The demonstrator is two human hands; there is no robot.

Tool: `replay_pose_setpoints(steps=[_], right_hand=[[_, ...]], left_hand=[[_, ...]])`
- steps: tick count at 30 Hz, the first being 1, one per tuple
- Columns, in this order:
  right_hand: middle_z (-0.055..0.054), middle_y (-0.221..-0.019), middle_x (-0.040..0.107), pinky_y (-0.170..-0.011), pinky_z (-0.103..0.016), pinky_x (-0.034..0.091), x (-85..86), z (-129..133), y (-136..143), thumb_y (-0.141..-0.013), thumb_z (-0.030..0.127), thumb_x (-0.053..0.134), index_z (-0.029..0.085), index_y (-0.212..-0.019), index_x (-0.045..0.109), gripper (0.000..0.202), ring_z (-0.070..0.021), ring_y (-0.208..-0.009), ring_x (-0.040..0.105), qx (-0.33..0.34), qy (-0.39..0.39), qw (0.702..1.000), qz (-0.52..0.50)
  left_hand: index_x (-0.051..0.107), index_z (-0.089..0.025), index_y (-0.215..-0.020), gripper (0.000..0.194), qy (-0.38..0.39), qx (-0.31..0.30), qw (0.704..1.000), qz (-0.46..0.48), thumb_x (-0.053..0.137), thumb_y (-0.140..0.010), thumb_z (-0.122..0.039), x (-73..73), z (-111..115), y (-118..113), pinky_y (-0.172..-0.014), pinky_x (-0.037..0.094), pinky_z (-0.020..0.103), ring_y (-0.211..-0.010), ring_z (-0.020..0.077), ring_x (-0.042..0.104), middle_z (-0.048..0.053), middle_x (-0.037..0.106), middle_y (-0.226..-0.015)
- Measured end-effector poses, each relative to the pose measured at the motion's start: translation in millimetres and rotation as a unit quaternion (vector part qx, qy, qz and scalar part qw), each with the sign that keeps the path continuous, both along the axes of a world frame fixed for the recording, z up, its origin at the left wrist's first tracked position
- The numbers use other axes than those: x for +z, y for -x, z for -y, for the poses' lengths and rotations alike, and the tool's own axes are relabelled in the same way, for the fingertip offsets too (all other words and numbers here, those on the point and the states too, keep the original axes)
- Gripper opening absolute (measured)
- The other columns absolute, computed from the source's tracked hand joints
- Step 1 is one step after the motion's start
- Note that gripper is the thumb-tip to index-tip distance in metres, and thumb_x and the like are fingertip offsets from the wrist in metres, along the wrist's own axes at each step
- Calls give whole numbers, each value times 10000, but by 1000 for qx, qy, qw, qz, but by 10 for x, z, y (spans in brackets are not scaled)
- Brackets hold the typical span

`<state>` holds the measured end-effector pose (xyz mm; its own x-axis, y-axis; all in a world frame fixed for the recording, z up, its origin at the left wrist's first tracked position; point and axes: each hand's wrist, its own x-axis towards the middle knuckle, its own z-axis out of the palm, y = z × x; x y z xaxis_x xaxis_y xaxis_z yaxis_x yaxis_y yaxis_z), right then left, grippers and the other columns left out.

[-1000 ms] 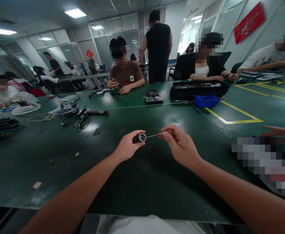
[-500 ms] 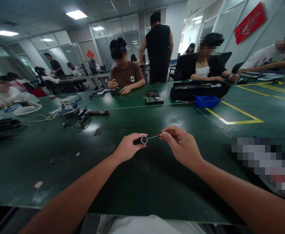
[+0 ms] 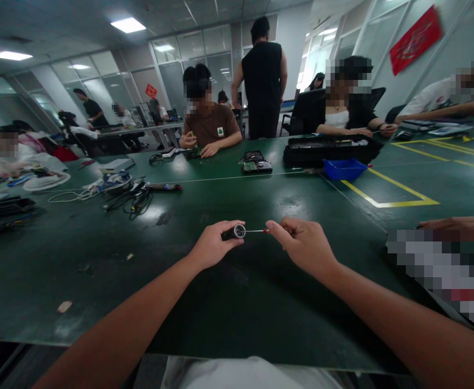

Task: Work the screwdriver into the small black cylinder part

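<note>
My left hand [image 3: 216, 243] is closed around a short black cylinder [image 3: 232, 233] with a silvery ring at its open end, which faces right and toward me. What kind of part it is I cannot tell. In my right hand [image 3: 302, 237] is a screwdriver [image 3: 255, 231] with a thin metal shaft and a red collar; most of its handle is hidden by the fingers. The shaft points left and its tip meets the ringed end of the cylinder. Both hands are held above the green table [image 3: 221, 308].
Beyond my hands lie a black cable bundle [image 3: 135, 199], a circuit board assembly [image 3: 256, 162], a long black housing [image 3: 330, 148] and a blue tray [image 3: 345, 169]. A co-worker's hand [image 3: 455, 222] reaches in at the right above a blurred-out object [image 3: 439, 265]. Other people sit across the table.
My right hand has turned about the screwdriver, and the shaft now lies more level. My left hand stays put. At the right, a co-worker's hand has come into view.
</note>
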<state>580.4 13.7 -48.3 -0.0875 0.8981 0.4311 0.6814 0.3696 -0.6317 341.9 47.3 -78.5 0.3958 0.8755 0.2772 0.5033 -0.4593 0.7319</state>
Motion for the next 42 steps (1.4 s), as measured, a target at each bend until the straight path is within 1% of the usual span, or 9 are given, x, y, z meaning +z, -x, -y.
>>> replay_pose_setpoints(steps=[2,7,10,16,23,30,35,39,42], right_hand=[[19,-485,563,-479,-282,350,-1,2,10,-929,542,554,224,-602,588,457,-137,-452,516,14,-10,1000,7],[-35,-853,736,-623,-311,498,-15,9,16,-947,326,547,234,-1020,636,147,-197,-737,697,109,2,994,-30],[-33,-880,736,-675,-322,515,-6,26,10,-969,323,506,233,-1047,635,175,-195,-775,704,149,13,989,-21],[31,-560,598,-544,-295,430,26,28,15,-1032,417,355,221,-998,687,387,-160,-519,601,116,33,993,1],[-28,-815,681,-636,-324,484,19,47,13,-988,290,436,208,-1347,506,374,-196,-711,652,150,21,988,-1],[-15,-786,692,-554,-313,418,14,49,11,-1034,380,365,244,-1233,607,342,-173,-587,596,121,38,992,-3],[-17,-807,661,-643,-336,470,8,58,10,-995,304,449,223,-1292,505,312,-191,-682,619,132,15,991,-34],[-45,-913,681,-745,-358,511,-21,14,25,-946,333,555,232,-1026,579,131,-204,-826,647,121,39,983,-136],[-34,-835,664,-756,-367,529,-83,-91,33,-940,420,556,213,-958,619,217,-190,-777,642,96,98,951,-277]], left_hand=[[673,-279,-1251,427,-3,5,1000,-2,742,-832,-238,0,-5,11,-1065,428,404,-1154,236,618,40,684,-1229],[665,-273,-1259,421,-7,15,1000,-5,725,-843,-238,4,-16,29,-1050,435,406,-1142,238,618,45,684,-1217],[666,-272,-1257,420,-5,13,1000,-16,723,-842,-233,9,-10,24,-1019,450,397,-1109,236,627,46,688,-1187],[675,-264,-1241,414,-15,0,999,-28,738,-833,-228,6,5,0,-1024,441,382,-1104,226,629,44,693,-1181],[680,-260,-1244,426,-16,9,999,-36,747,-823,-240,-13,-8,6,-1030,444,402,-1118,244,627,57,691,-1198],[679,-266,-1244,413,-20,-14,999,-39,741,-836,-254,-12,15,-14,-1035,438,383,-1126,236,626,50,690,-1205],[668,-268,-1255,422,-14,-4,999,-45,738,-840,-256,13,25,-10,-1008,445,384,-1103,235,628,47,690,-1186],[655,-260,-1271,427,-9,18,999,-47,724,-850,-253,50,39,-12,-965,463,378,-1076,237,633,51,692,-1161],[658,-258,-1259,402,-52,-5,997,-64,719,-862,-257,89,60,-27,-1038,422,408,-1128,242,620,53,688,-1214]])
